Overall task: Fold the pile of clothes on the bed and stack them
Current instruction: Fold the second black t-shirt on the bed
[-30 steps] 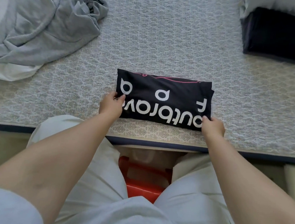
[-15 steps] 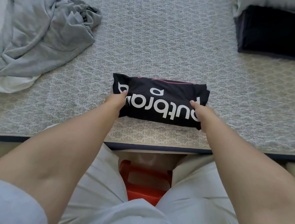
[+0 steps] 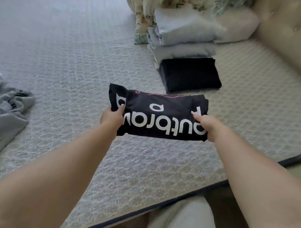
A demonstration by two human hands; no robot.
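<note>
Quilted pale mattress (image 3: 69,57) beside a tufted beige headboard (image 3: 292,35) (daylit).

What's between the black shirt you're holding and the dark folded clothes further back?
Nothing but bare quilted bed cover. The head view shows a short clear gap between the black shirt and the dark folded garment.

The left hand (image 3: 112,117) and right hand (image 3: 205,124) gripped the ends of a folded black shirt (image 3: 156,115) above the quilted bed (image 3: 69,62); a dark folded garment (image 3: 190,74) lay beyond; crumpled grey clothes (image 3: 3,115) lay left.
</note>
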